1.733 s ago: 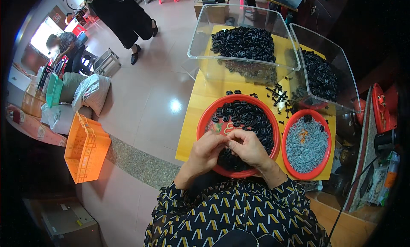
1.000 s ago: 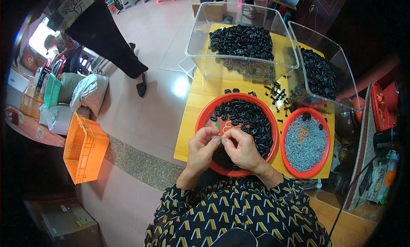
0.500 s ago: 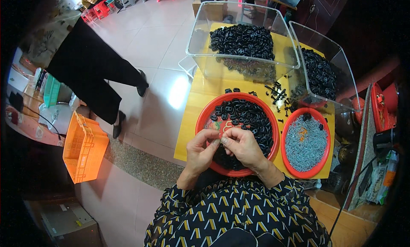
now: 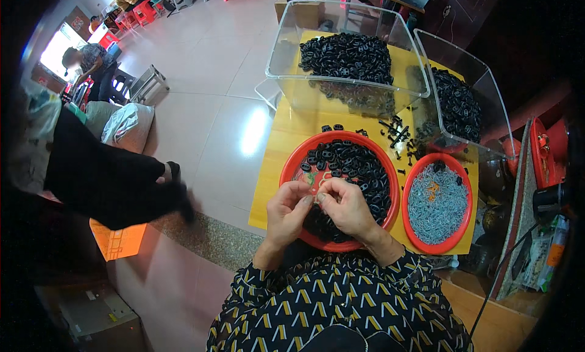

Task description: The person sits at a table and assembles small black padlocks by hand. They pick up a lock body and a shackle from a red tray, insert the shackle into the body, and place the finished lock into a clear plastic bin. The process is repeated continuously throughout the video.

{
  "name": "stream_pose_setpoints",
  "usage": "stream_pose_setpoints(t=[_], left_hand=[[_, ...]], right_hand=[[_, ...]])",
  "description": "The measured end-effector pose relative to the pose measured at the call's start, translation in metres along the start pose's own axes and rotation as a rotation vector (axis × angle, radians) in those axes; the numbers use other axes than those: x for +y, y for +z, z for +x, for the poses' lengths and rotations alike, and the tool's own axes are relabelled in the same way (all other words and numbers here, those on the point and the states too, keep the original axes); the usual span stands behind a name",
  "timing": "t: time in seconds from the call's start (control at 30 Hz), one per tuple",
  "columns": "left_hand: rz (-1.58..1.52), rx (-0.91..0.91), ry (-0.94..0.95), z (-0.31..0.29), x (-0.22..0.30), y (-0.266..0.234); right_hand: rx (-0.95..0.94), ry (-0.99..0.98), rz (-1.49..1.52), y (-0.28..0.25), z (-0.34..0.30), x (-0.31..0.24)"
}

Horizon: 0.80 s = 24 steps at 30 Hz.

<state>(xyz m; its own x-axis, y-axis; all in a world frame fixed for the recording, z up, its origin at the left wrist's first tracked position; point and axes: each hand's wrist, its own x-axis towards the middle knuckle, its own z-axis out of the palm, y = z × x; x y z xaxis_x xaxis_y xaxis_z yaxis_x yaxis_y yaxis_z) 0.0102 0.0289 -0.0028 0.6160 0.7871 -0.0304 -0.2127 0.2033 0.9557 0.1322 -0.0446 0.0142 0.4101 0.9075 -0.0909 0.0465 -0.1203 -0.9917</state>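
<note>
Black pieces, partly hidden by hands, fingertip hold unclear

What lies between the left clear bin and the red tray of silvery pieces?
The head view shows small black parts, some long and thin, scattered loose on the yellow tabletop between them.

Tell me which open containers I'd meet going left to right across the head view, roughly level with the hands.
Orange crate → red basin with black parts → smaller red bowl with small silver pieces.
</note>
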Motion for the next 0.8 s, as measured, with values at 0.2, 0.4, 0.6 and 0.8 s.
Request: stream_pose_setpoints(t=[0.2,0.4,0.6,0.8], left_hand=[[0.001,0.082,0.001,-0.001,0.006,-0.004],[-0.170,0.035,-0.046,-0.004,0.000,-0.006],[-0.371,-0.102,-0.113,-0.008,-0.005,0.006],[-0.419,-0.141,-0.189,-0.011,-0.002,0.019]], right_hand=[[0.105,-0.258,-0.354,0.004,0.015,0.016],[-0.018,0.137,0.261,0.001,0.000,-0.005],[-0.094,0.215,0.385,-0.022,-0.020,-0.005],[-0.011,0.134,0.397,-0.028,-0.036,-0.008]])
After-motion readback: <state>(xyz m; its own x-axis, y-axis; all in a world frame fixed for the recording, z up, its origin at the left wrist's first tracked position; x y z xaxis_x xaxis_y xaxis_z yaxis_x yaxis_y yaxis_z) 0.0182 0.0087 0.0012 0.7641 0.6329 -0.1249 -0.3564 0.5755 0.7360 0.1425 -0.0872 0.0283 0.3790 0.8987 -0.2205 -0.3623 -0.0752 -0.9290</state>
